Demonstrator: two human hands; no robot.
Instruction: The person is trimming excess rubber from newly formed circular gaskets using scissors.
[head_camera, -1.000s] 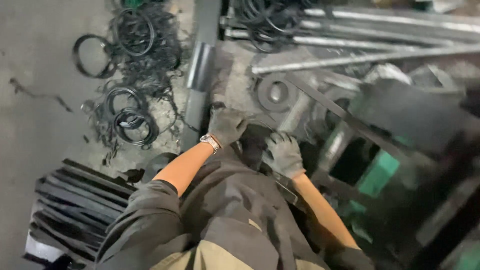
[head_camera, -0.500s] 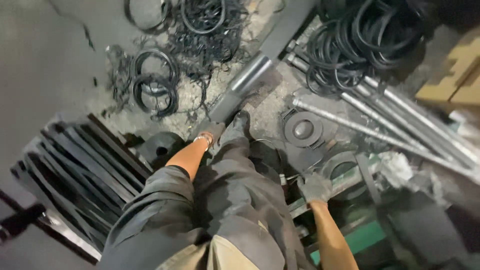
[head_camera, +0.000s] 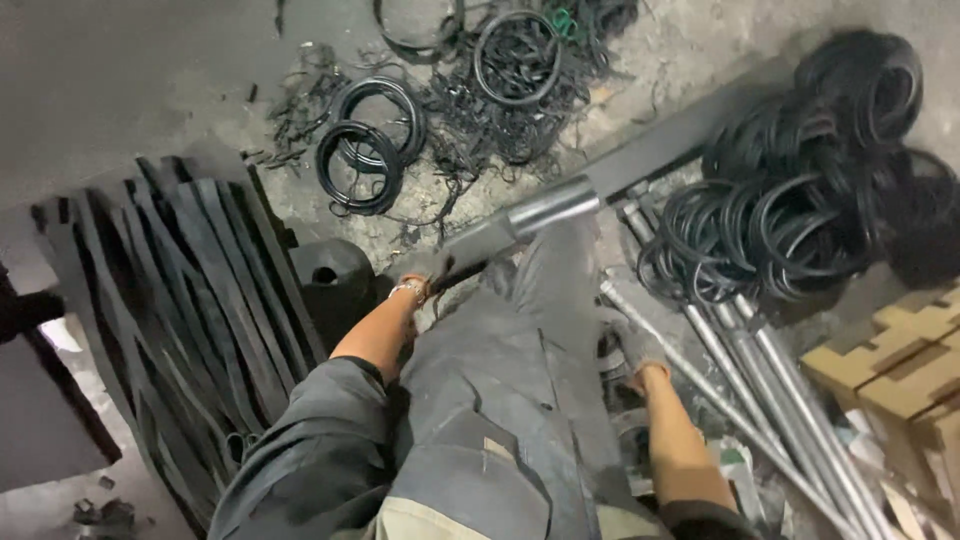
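While the stack of flat black rubber strips (head_camera: 190, 300) fills the floor at left, a long grey metal bar (head_camera: 560, 210) runs diagonally beside heaped black rubber rings (head_camera: 800, 200). Gloved, the left hand (head_camera: 425, 285) rests at the bar's near end and the right hand (head_camera: 625, 350) lies beside thin steel rods (head_camera: 760, 370); I cannot tell either hand's finger position.

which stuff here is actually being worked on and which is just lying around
In hand:
- left hand at the near end of the grey metal tube
- right hand, gloved, low beside the leg near the long steel rods

Lying about:
- black rubber rings on the floor
- pile of black hoops
- stack of black strips
- wooden blocks
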